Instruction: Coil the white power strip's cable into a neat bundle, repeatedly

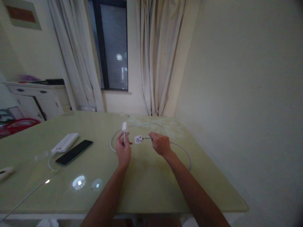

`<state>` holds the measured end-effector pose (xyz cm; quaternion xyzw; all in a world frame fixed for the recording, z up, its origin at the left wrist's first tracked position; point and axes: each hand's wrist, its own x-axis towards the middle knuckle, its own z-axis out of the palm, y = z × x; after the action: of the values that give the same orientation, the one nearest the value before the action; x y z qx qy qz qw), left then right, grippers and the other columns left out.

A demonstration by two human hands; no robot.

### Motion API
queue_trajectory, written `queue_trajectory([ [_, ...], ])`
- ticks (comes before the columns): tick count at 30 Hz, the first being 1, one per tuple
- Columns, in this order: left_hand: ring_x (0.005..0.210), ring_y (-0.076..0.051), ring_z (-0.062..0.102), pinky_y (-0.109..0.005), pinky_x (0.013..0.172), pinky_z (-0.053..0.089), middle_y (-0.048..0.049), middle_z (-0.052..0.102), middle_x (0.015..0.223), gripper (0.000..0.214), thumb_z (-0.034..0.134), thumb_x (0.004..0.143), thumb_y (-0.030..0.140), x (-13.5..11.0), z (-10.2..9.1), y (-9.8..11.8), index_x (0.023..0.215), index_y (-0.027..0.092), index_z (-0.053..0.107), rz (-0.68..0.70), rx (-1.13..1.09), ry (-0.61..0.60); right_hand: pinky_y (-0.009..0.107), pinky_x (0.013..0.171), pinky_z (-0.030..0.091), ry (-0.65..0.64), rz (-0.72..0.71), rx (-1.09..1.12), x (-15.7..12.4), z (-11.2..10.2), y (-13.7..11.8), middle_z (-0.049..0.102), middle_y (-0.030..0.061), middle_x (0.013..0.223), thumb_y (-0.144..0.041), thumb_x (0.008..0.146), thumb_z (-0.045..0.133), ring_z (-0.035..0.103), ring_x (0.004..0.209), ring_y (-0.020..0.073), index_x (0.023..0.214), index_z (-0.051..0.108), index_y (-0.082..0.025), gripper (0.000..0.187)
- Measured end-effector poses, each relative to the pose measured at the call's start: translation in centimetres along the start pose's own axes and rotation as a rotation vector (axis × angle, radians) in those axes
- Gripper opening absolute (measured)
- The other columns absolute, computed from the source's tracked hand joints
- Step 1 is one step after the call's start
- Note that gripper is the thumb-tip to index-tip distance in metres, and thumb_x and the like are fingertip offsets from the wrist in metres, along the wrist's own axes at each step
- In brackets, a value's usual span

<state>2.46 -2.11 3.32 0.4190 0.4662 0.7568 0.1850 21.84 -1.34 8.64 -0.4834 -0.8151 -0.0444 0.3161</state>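
Observation:
My left hand (123,148) is closed around one end of a white cable (151,124), just below a small white block-shaped connector (124,126) that points up. To its right, my right hand (161,143) pinches the cable's other end. From that grip a white squarish plug (138,139) with dark marks on its face sticks out leftward, toward my left hand. The two ends are apart. Between them the cable runs in a wide loop over the table, behind and around both hands; my right arm hides part of it.
On the greenish table (151,183), left of my hands, lie a black phone (74,152) and a white power strip or box (65,142) with its cord (33,191). A small white object (6,172) rests at the left edge. A wall (248,94) borders the right side.

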Motion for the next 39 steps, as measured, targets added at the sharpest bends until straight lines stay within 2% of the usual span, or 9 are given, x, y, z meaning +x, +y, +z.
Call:
queue_trajectory([
  [4, 0.058, -0.009, 0.059, -0.024, 0.059, 0.051, -0.0124, 0.073, 0.114, 0.036, 0.051, 0.099, 0.042, -0.1, -0.3, 0.8, 0.122, 0.015, 0.056, 0.058, 0.095, 0.061, 0.026, 0.065, 0.035, -0.084, 0.269, 0.138, -2.4, 5.8, 0.1, 0.075, 0.0046, 0.087, -0.020, 0.090, 0.059, 0.065, 0.076, 0.0193, 0.105, 0.073, -0.027, 0.021],
  [8, 0.060, -0.011, 0.057, -0.024, 0.061, 0.048, -0.0062, 0.073, 0.095, 0.038, 0.045, 0.101, 0.043, -0.8, -0.6, 1.1, 0.126, 0.017, 0.057, 0.135, 0.192, 0.084, 0.023, 0.059, 0.034, -0.103, 0.405, 0.373, -3.0, 7.7, 1.4, 0.066, -0.0010, 0.069, -0.027, 0.078, 0.074, 0.057, 0.064, 0.0145, 0.091, 0.073, -0.020, 0.015],
  [13, 0.073, -0.017, 0.066, -0.029, 0.076, 0.052, -0.0049, 0.072, 0.082, 0.036, 0.046, 0.100, 0.042, -3.3, -0.1, 0.0, 0.119, 0.019, 0.066, 0.254, 0.236, -0.200, 0.022, 0.056, 0.035, -0.050, 0.467, 0.621, -3.3, 7.9, 2.2, 0.062, -0.0021, 0.061, -0.035, 0.069, 0.080, 0.053, 0.059, 0.0117, 0.076, 0.070, -0.016, 0.021],
  [19, 0.072, -0.018, 0.067, -0.028, 0.071, 0.050, -0.0041, 0.072, 0.081, 0.034, 0.054, 0.095, 0.046, -5.4, 1.2, -0.4, 0.116, 0.022, 0.065, 0.099, 0.162, -0.598, 0.023, 0.051, 0.036, 0.070, 0.644, 1.318, -3.1, 7.7, 0.8, 0.064, 0.0003, 0.066, -0.042, 0.058, 0.085, 0.050, 0.055, 0.0110, 0.078, 0.066, -0.016, 0.038],
  [23, 0.063, -0.016, 0.058, -0.025, 0.061, 0.043, -0.0021, 0.065, 0.071, 0.037, 0.053, 0.094, 0.055, -4.7, 1.3, 0.0, 0.089, 0.020, 0.064, 0.029, 0.162, -0.612, 0.024, 0.056, 0.040, 0.084, 0.625, 1.495, -2.9, 6.9, -0.3, 0.068, 0.0028, 0.072, -0.032, 0.054, 0.087, 0.054, 0.062, 0.0125, 0.088, 0.073, -0.014, 0.041],
  [27, 0.056, -0.016, 0.053, -0.027, 0.056, 0.036, -0.0022, 0.058, 0.059, 0.058, 0.038, 0.095, 0.066, -3.9, 1.0, -0.6, 0.065, 0.020, 0.058, -0.007, 0.236, -0.729, 0.024, 0.058, 0.042, 0.029, 0.537, 1.618, -2.9, 6.2, -0.9, 0.067, 0.0015, 0.074, -0.025, 0.058, 0.082, 0.056, 0.063, 0.0123, 0.094, 0.076, -0.014, 0.038],
  [30, 0.054, -0.017, 0.051, -0.028, 0.054, 0.033, -0.0031, 0.056, 0.057, 0.069, 0.024, 0.095, 0.071, -3.9, 0.9, -1.5, 0.063, 0.020, 0.057, -0.036, 0.276, -0.791, 0.024, 0.057, 0.044, -0.016, 0.494, 1.704, -2.9, 6.1, -1.0, 0.068, 0.0026, 0.074, -0.030, 0.062, 0.082, 0.058, 0.063, 0.0130, 0.095, 0.076, -0.013, 0.038],
  [34, 0.053, -0.017, 0.048, -0.029, 0.054, 0.033, -0.0017, 0.051, 0.055, 0.071, 0.013, 0.097, 0.070, -4.4, 1.1, -1.7, 0.062, 0.021, 0.050, -0.081, 0.322, -0.770, 0.025, 0.056, 0.047, -0.006, 0.514, 1.753, -3.0, 6.0, -1.3, 0.066, 0.0018, 0.070, -0.038, 0.064, 0.087, 0.060, 0.061, 0.0138, 0.086, 0.071, -0.015, 0.037],
  [39, 0.065, -0.018, 0.056, -0.030, 0.064, 0.043, -0.0008, 0.056, 0.065, 0.057, 0.023, 0.100, 0.063, -4.5, 1.1, -0.7, 0.077, 0.021, 0.053, -0.035, 0.237, -0.710, 0.026, 0.052, 0.048, -0.026, 0.502, 1.695, -3.0, 6.0, -1.5, 0.063, 0.0005, 0.066, -0.050, 0.067, 0.087, 0.058, 0.056, 0.0135, 0.074, 0.060, -0.016, 0.044],
])
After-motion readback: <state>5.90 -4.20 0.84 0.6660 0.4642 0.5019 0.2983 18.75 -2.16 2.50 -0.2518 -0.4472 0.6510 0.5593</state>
